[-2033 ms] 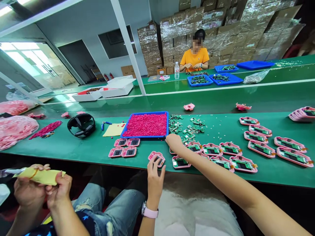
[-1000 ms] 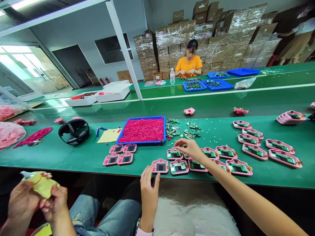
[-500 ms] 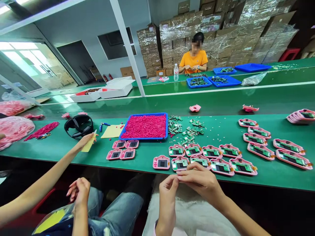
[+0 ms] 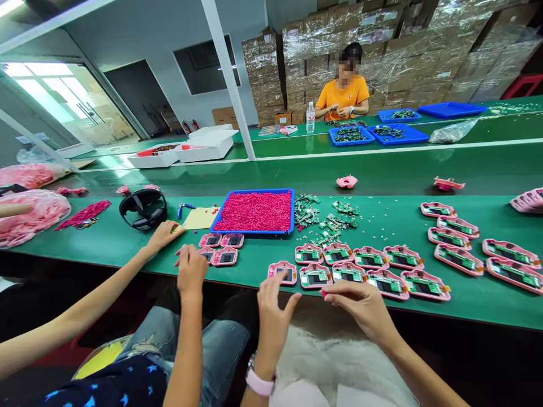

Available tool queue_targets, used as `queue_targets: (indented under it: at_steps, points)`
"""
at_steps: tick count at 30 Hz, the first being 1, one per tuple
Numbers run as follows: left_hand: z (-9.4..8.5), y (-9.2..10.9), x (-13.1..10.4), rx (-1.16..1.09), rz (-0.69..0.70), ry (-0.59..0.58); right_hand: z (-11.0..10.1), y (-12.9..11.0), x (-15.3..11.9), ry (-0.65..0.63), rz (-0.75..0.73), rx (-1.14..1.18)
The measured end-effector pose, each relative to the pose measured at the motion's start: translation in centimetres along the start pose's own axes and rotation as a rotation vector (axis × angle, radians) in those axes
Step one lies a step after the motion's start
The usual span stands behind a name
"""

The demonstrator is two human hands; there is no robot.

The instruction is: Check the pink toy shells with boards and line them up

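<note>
Pinching a pink piece (image 4: pixel 323 293) occupies the right hand (image 4: pixel 365 310); the left hand (image 4: pixel 272 310) is slack; rightward shells (image 4: pixel 388 283) carry boards (image 4: pixel 404 257), five leftward ones (image 4: pixel 224 257) show none.

Near side, left: one black headset (image 4: pixel 158 215), on the green bench; to its right, one blue-handled hand tool (image 4: pixel 180 211) and a sheet of yellow paper (image 4: pixel 198 219). Middle: one slanting white post (image 4: pixel 229 79). Far side, left of post: open white boxes (image 4: pixel 207 152), contents partly red. Far side, right of post: one clear bottle (image 4: pixel 310 117), upright; one seated person in an orange shirt (image 4: pixel 345 97); four blue trays (image 4: pixel 452 109); one clear plastic bag (image 4: pixel 452 131), lying flat. Behind: stacked cartons (image 4: pixel 382 62), film-wrapped; a red stool (image 4: pixel 521 85), far right; two fire extinguishers (image 4: pixel 195 125) and glass doors (image 4: pixel 68 96), far left.
</note>
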State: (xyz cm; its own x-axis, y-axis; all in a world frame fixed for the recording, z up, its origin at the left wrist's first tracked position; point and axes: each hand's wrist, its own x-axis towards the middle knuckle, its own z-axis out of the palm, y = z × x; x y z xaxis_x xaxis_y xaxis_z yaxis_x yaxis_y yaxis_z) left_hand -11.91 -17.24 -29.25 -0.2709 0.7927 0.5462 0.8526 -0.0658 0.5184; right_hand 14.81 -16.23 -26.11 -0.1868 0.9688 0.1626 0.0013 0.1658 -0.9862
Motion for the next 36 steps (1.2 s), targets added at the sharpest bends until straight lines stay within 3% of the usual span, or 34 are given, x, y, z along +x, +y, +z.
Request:
queue_targets:
  at_steps: [3,7,9,12,18,20,25,36]
  points:
    - [3.9,1.3,-1.5,-0.04,0.066,-0.218,-0.2,0.6,0.1,0.05,0.128,0.036]
    - [4.7,-0.3,-0.2,-0.058,0.004,-0.321,0.8,1.4,0.0,0.028,0.159,0.079]
    - [4.4,-0.6,0.2,-0.071,-0.039,-0.319,1.4,1.6,-0.1,0.02,0.149,0.068]
    - [3.8,0.3,-0.3,-0.094,-0.1,-0.268,2.3,1.3,0.1,0.034,0.046,-0.007]
    - [0.6,5.7,-2.2,-0.214,-0.06,-0.204,3.5,-1.1,1.4,0.032,-0.464,-0.195]
    - [-0.7,7.5,-2.5,-0.225,-0.01,-0.193,3.6,-1.8,1.7,0.06,-0.568,-0.278]
    - [-2.5,10.0,-3.0,-0.233,0.068,-0.199,3.1,-2.5,1.8,0.084,-0.624,-0.338]
    - [-3.0,10.8,-3.3,-0.224,0.146,-0.199,2.9,-3.2,1.2,0.102,-0.641,-0.332]
